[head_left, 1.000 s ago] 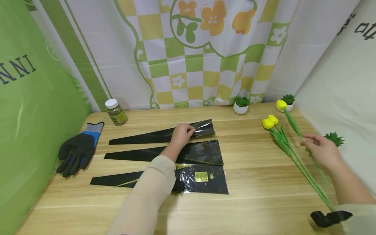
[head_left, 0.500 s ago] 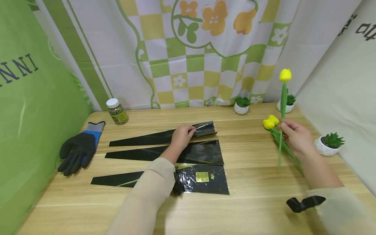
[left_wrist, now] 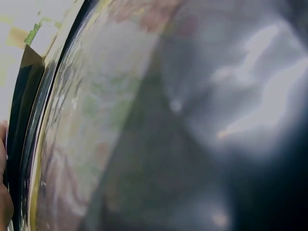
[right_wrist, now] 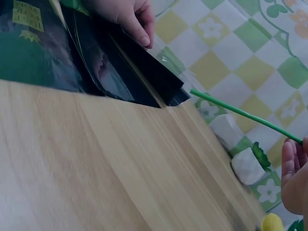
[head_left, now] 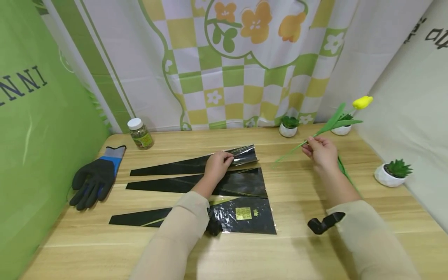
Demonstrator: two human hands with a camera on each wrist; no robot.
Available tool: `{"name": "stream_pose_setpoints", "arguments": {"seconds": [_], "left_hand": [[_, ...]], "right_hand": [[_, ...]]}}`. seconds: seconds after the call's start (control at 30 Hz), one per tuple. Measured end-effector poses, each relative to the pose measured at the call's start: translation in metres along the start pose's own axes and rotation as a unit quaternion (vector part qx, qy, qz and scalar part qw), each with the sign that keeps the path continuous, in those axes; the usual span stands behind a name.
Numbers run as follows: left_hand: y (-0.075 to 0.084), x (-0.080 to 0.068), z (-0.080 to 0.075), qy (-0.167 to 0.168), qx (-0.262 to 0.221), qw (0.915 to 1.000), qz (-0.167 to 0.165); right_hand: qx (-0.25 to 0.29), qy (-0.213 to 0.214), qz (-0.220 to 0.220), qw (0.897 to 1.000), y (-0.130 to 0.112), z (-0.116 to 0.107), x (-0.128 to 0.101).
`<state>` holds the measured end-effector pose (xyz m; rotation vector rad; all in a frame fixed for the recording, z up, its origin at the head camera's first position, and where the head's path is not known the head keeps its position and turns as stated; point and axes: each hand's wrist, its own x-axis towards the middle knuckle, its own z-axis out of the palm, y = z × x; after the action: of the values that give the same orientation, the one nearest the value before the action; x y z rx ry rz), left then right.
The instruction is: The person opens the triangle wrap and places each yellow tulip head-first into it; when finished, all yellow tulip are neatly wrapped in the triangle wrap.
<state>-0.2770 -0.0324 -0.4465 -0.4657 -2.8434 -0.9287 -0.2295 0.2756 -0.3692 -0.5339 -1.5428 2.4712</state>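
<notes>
The tabletop (head_left: 301,241) carries three black sleeves, wide ends toward the right edge. The far sleeve (head_left: 182,165) lies mid-table, its mouth slightly lifted; nothing shows inside it. The left hand (head_left: 217,165) rests on it near the mouth, fingers curled over its far edge. A glove (head_left: 92,179) lies by the left edge. The right hand (head_left: 320,149) pinches a tulip (head_left: 362,102) by its stem above the right half of the table, bloom tilted toward the back right corner, cut end toward the sleeve's mouth. A jar (head_left: 139,133) of greenish contents, capped white, stands at the back left corner. Three small pots (head_left: 287,130) of succulents sit along the back and right edges.
</notes>
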Motion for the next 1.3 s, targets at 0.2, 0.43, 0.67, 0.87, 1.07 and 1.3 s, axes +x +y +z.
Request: {"name": "stream_pose_setpoints", "arguments": {"seconds": [0.2, 0.43, 0.67, 0.87, 1.07, 1.3], "left_hand": [[0.000, -0.002, 0.000, 0.005, -0.003, 1.0000, 0.000], [0.002, -0.002, 0.000, 0.010, 0.001, 0.9999, 0.009], [0.002, -0.004, 0.001, 0.014, 0.002, 0.9998, 0.012], [0.000, -0.004, 0.002, 0.028, -0.002, 0.9995, 0.017], [-0.001, -0.005, 0.003, 0.031, -0.001, 0.9993, 0.021], [-0.001, -0.005, 0.003, 0.029, -0.011, 0.9994, 0.017]], "right_hand": [[0.034, 0.085, 0.016, 0.996, 0.014, 0.015, 0.012], [0.057, 0.122, 0.037, 0.990, 0.030, 0.026, 0.018], [0.007, 0.122, 0.041, 0.992, 0.054, 0.038, 0.019], [-0.008, 0.111, 0.052, 0.992, 0.074, 0.051, 0.017], [-0.012, 0.102, 0.070, 0.992, 0.085, 0.064, 0.012], [-0.023, 0.084, 0.070, 0.994, 0.093, 0.073, 0.008]]}}
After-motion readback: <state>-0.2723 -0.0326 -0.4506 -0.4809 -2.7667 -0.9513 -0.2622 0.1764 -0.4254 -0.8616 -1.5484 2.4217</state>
